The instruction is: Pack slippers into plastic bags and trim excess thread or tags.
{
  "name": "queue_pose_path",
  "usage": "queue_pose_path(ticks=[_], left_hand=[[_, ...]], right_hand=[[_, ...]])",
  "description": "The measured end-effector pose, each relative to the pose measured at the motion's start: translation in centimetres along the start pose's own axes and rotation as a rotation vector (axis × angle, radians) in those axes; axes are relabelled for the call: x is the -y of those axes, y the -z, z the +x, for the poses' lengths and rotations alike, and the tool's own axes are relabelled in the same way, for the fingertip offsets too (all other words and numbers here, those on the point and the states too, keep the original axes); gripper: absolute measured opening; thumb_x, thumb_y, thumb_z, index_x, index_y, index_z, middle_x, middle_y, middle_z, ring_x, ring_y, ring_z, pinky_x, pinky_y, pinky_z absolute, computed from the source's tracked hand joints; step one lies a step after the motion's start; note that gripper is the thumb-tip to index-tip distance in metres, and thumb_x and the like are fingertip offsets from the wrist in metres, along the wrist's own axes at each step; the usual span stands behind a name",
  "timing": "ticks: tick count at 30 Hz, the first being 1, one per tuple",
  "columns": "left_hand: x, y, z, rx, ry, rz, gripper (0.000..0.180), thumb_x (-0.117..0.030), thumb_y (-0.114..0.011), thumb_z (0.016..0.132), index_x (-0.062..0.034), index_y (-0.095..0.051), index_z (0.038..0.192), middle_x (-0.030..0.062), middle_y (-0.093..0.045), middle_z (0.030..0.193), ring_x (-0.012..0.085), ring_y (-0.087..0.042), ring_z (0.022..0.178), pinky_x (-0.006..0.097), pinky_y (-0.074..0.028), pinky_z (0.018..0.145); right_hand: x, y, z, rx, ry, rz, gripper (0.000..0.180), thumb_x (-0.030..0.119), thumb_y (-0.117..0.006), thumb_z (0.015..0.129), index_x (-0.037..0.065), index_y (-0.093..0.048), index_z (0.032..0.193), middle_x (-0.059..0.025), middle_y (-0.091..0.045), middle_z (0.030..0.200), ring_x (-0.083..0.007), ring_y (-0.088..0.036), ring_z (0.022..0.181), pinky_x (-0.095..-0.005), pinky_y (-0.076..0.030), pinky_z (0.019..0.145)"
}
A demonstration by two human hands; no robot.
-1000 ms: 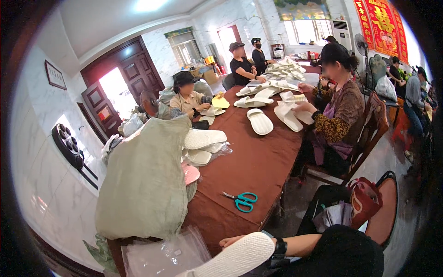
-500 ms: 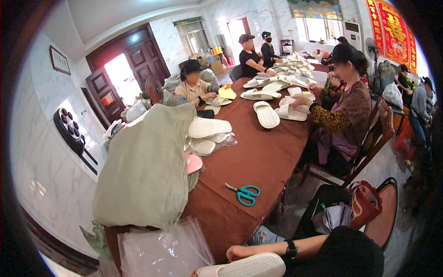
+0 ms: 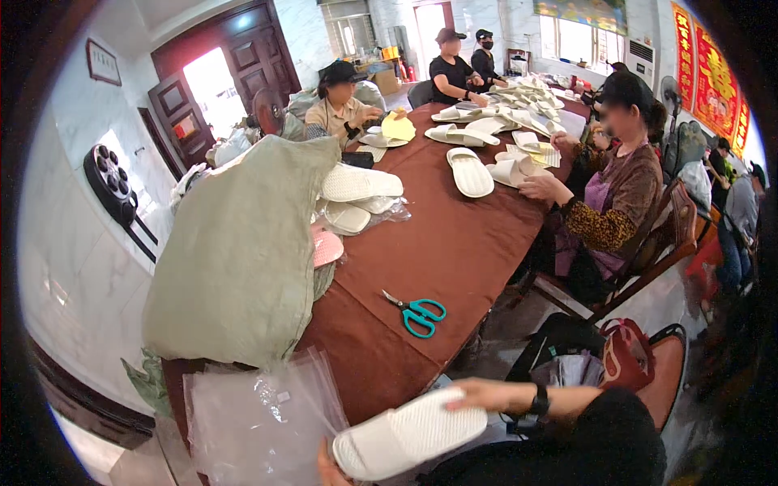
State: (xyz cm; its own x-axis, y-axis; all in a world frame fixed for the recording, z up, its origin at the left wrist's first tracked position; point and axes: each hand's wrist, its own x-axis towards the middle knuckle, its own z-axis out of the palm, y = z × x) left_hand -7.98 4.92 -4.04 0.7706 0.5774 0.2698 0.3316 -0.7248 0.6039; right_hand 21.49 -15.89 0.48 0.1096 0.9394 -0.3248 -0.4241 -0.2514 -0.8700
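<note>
Gripping a white slipper (image 3: 409,433), right hand (image 3: 478,394) closed on its end.

Daylight is streaming through a dark wooden double door (image 3: 212,89) and bright windows (image 3: 579,39) at the far end. White marble-patterned walls (image 3: 69,267) are enclosing the room. A long table under a brown cloth (image 3: 454,243) is running down the middle, and wooden chairs (image 3: 660,243) are standing along its right side beneath red hangings (image 3: 713,69).

Your left hand (image 3: 328,468) is mostly cut off by the bottom edge under the white slipper (image 3: 409,433), so you can't see its grip; far-end slippers (image 3: 527,91) blur together.
</note>
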Motion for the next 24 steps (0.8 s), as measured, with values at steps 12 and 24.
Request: queue_pose_path(ticks=[12, 24], left_hand=[[-1.1, 3.4, 4.8, -0.196, 0.077, 0.456, 0.042, -0.021, -0.062, 0.080, 0.0007, -0.055, 0.116, 0.0217, -0.055, 0.117, 0.0384, -0.049, 0.109, 0.044, -0.037, 0.095], [0.9, 1.0, 1.2, 0.123, 0.193, 0.641, 0.071, -0.041, -0.057, 0.076, -0.0173, -0.035, 0.140, 0.0172, -0.029, 0.145, 0.0362, -0.025, 0.133, 0.057, -0.018, 0.105]], right_hand=[[17.4, 16.0, 11.6, -0.267, 0.644, 0.417, 0.037, 0.025, -0.051, 0.093, 0.009, -0.043, 0.125, -0.0079, -0.054, 0.118, -0.0233, -0.055, 0.105, -0.0349, -0.047, 0.087], [15.2, 13.0, 39.3, -0.479, 0.246, 0.171, 0.039, 0.026, -0.064, 0.084, -0.005, -0.051, 0.103, -0.0170, -0.055, 0.101, -0.0253, -0.056, 0.093, -0.0345, -0.050, 0.075]])
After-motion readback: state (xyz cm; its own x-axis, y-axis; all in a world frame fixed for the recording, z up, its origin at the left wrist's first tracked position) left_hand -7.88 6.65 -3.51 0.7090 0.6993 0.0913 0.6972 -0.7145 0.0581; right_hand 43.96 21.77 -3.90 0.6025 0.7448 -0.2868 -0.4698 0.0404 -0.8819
